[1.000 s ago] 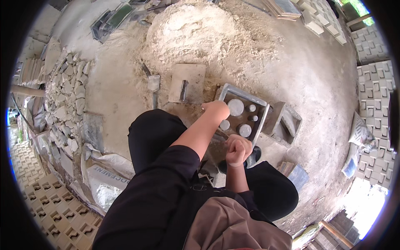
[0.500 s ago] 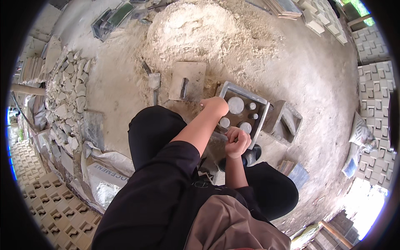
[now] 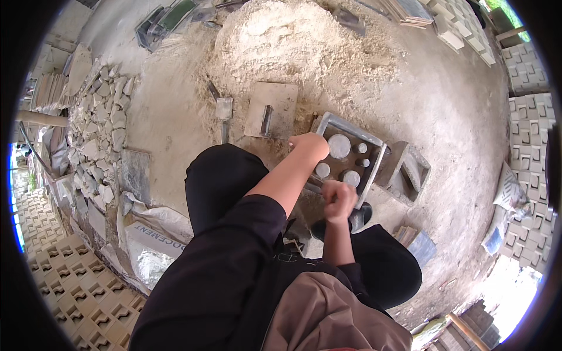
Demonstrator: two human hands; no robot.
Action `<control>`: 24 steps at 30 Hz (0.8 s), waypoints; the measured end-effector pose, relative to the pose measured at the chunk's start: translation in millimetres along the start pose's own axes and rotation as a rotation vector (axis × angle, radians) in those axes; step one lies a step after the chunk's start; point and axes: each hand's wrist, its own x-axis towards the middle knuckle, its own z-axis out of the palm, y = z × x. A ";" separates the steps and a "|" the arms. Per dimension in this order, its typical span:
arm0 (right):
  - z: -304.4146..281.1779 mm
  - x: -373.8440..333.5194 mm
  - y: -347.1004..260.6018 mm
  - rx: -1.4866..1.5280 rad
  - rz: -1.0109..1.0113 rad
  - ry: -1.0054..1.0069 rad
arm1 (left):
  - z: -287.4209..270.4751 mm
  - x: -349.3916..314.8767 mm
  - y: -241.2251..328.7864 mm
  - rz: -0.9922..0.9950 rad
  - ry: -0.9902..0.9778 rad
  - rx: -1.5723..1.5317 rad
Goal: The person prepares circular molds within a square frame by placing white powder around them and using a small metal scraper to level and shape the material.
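Note:
A grey square mould frame (image 3: 376, 168) sits on the floor before me, with several round upright cylinders (image 3: 339, 146) of different sizes inside it. My left hand (image 3: 309, 144) is bent at the frame's left side. Its thumb points left, but most of its fingers are hidden, so its grip does not show. Closed into a fist, my right hand (image 3: 340, 198) is over the frame's near edge and slightly blurred. Whatever lies in its fingers, if anything, is hidden.
Left of the frame lie a square board with a handle (image 3: 285, 96) and a trowel (image 3: 224, 109). A second box-shaped mould (image 3: 424, 174) stands at right. Beyond are a pale powder heap (image 3: 269, 35) and a dark flat shape (image 3: 350, 21). Broken pieces (image 3: 93, 140) and an open sack (image 3: 153, 238) lie left.
The whole view has shifted slightly. My right fist has turned a little over the near edge; my left hand stays by the frame. A dark flat shape now shows at the heap's upper right.

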 end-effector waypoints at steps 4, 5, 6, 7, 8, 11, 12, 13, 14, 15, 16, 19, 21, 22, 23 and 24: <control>-11.4 4.9 -2.7 0.047 -0.015 -0.175 | 5.1 -6.0 -2.7 0.012 0.052 0.014; -15.6 1.2 -10.8 0.199 0.086 -0.151 | 8.1 -6.9 -0.1 0.004 0.076 0.006; -16.6 2.3 -23.9 0.235 0.054 -0.133 | 11.7 -6.7 0.2 -0.012 0.096 -0.002; -21.3 4.7 -22.7 0.264 0.063 -0.164 | 9.6 1.2 -0.8 -0.021 0.028 -0.011; -23.9 6.5 -20.5 0.294 0.071 -0.194 | 9.8 5.3 -5.9 -0.030 0.027 -0.019; -38.4 -0.9 11.0 0.321 0.075 -0.052 | 8.8 8.1 3.4 0.025 0.042 -0.003; -39.5 1.0 6.7 0.302 0.054 -0.016 | 8.5 4.7 1.0 0.034 0.061 0.016; -39.6 0.1 -3.4 0.287 0.039 0.023 | 8.9 2.7 -2.6 0.038 0.075 0.039; -39.9 1.9 -14.4 0.272 0.025 0.063 | 6.6 2.3 -4.3 0.037 0.073 0.024; -42.6 6.1 -28.2 0.361 -0.002 0.006 | 6.2 1.4 -2.5 0.042 0.062 0.014; -42.9 6.2 -26.0 0.250 -0.006 0.021 | 6.0 0.4 -1.6 0.048 0.051 0.005; -52.9 12.1 -1.3 0.278 0.103 -0.011 | -2.2 -7.5 0.8 0.024 0.075 -0.024; -65.4 5.4 -0.6 0.314 0.042 0.017 | 1.7 -8.7 5.1 -0.010 0.054 0.002; -66.3 6.4 -6.2 0.339 0.012 0.026 | 2.8 -7.5 5.3 -0.035 0.046 0.013; -65.9 8.1 -11.4 0.187 -0.101 0.051 | 1.1 -4.8 5.4 -0.029 0.071 0.004; -63.0 8.2 -15.3 0.198 -0.113 0.039 | 2.8 -2.5 4.1 -0.021 0.084 0.001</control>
